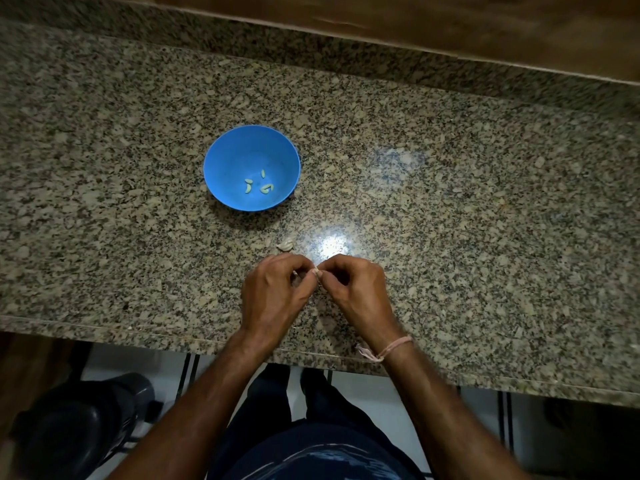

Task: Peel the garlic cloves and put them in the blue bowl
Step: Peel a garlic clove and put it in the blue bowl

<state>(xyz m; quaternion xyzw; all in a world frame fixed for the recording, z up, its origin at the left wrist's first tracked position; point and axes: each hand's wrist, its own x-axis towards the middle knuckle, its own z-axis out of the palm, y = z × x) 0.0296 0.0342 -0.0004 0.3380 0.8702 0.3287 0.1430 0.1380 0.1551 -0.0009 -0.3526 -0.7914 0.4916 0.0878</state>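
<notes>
On the floor at the near left stands a dark bin (79,427). The speckled granite tabletop (485,202) fills the middle of the view. Left of centre on it sits the blue bowl (235,157), upright, with four small peeled cloves (258,187) lying on its bottom. Nearer than the bowl and a little to its right, a pale garlic piece (286,244) lies on the tabletop, just beyond the hands; whether it is skin or an unpeeled clove cannot be told. The left hand (273,289) and right hand (356,289) meet above the near edge of the tabletop, fingers curled, their fingertips together pinching a small clove (316,271), mostly hidden between them. A pale thread band (391,348) circles the right wrist. A brown wooden surface (415,22) runs along the far side.
</notes>
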